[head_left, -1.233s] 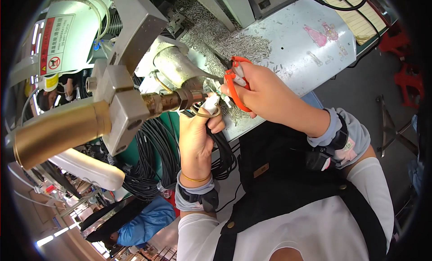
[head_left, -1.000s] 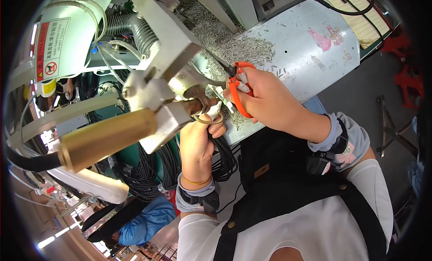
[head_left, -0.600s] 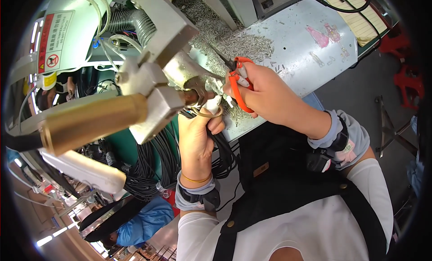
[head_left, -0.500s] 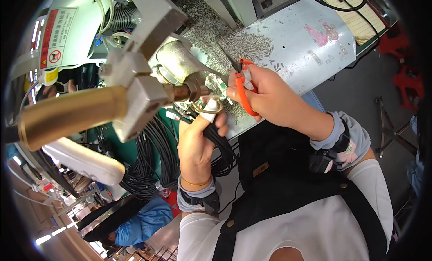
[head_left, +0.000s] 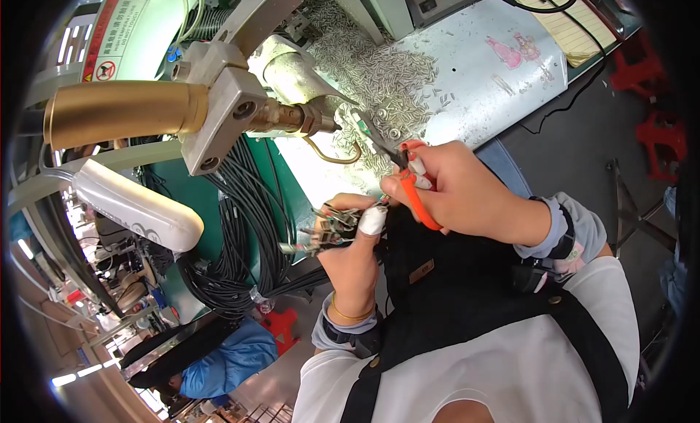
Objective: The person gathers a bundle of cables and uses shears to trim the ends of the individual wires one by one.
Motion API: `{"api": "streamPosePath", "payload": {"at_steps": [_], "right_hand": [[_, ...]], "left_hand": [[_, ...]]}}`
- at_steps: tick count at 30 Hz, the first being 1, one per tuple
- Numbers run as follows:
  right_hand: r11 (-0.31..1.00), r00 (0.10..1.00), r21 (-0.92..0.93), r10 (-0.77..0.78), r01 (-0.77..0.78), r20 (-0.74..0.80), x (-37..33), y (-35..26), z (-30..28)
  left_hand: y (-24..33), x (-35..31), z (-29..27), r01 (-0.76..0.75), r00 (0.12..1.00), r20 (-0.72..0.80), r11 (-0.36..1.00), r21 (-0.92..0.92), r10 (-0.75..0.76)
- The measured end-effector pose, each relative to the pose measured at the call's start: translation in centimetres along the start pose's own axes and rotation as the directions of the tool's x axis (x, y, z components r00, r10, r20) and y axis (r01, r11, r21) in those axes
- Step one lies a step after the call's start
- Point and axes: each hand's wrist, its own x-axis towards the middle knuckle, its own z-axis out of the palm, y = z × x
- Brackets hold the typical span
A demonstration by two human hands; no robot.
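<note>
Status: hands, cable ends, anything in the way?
Left hand grips cable ends, slightly blurred. Right hand holds orange-handled tool. Gold-handled iron looks close to tool's nose; silvery bits litter bench.

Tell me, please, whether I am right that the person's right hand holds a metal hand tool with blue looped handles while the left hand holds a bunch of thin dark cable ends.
Not quite: the head view shows that the handles are orange, not blue. The right hand does hold the metal hand tool, and the left hand holds the bunch of thin dark cable ends.
</note>
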Motion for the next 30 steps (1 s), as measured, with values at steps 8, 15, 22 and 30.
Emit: {"api": "streamPosePath", "payload": {"at_steps": [8,15,22,30], "right_hand": [[0.461,0.719,-0.74,-0.693,0.49,0.044,0.3,2.0,0.7],[0.089,0.531,-0.833,-0.806,0.546,0.262,0.3,1.3,-0.6],[0.212,0.538,-0.836,-0.835,0.506,0.115,0.0,1.6,-0.3],[0.089,0.49,-0.844,-0.844,0.529,0.218,-0.2,3.5,0.0]], "left_hand": [[1.3,0.7,-0.5,0.262,0.963,0.157,0.902,-0.344,-0.22],[2.5,0.3,-0.4,0.407,0.913,0.126,0.856,-0.32,-0.387],[0.1,-0.1,0.2,0.124,0.986,-0.127,0.981,0.151,-0.105],[1.7,-0.6,-0.1,0.307,0.95,-0.075,0.951,0.032,-0.304]]}}
